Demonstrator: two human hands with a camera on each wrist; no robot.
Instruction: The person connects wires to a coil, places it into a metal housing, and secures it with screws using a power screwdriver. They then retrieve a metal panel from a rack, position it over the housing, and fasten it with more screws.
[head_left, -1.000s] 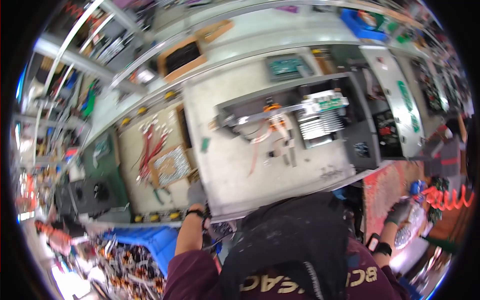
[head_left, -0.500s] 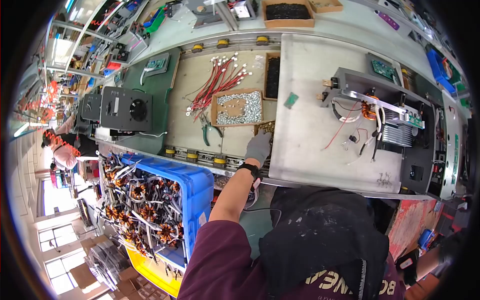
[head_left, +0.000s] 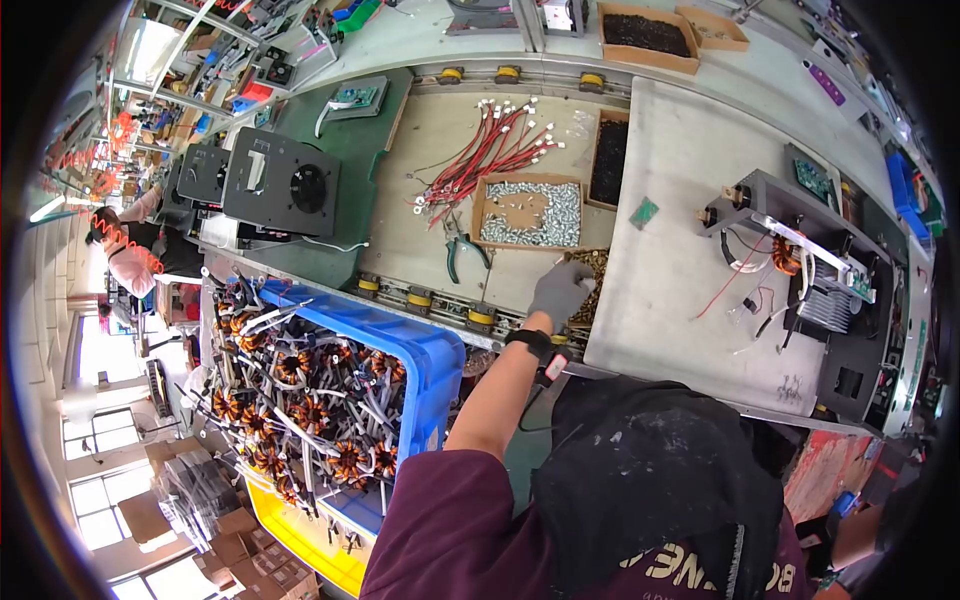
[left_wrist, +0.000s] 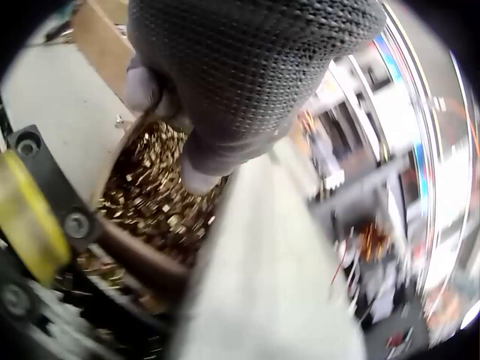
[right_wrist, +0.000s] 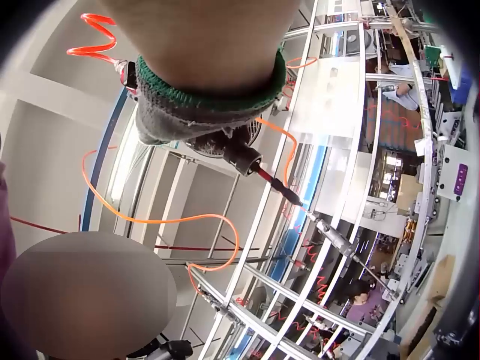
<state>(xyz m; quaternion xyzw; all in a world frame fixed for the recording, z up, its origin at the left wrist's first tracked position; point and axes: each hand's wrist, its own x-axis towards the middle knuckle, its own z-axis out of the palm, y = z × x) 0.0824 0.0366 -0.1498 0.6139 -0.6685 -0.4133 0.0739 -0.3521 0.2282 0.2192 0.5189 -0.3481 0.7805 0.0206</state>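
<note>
My gloved left hand (head_left: 562, 290) reaches down over a small box of brass-coloured pieces (head_left: 592, 284) beside the pale board. Close up in the left wrist view, the thumb (left_wrist: 199, 177) dips among the brass pieces (left_wrist: 154, 210), with the fingers (left_wrist: 141, 90) bent at the box's far side and a gap between. At the far right of the head view, my right hand is mostly lost in shadow. The right wrist view shows that gloved hand (right_wrist: 191, 105) gripping a power screwdriver (right_wrist: 244, 157) with a red and black shaft pointing outward; its fingers are mostly hidden.
Left of the hand are a cardboard tray (head_left: 516, 210) of silver screws, green-handled pliers (head_left: 464, 258) and red wires (head_left: 490, 150). A grey chassis (head_left: 860, 350) lies on the pale board (head_left: 690, 220). A blue crate (head_left: 430, 360) of copper coils stands in front.
The head view has swung left, bringing the crate and screw tray into fuller view. My left hand has gone from the board's edge into the brass-piece box. The right hand has shifted toward the view's edge.
</note>
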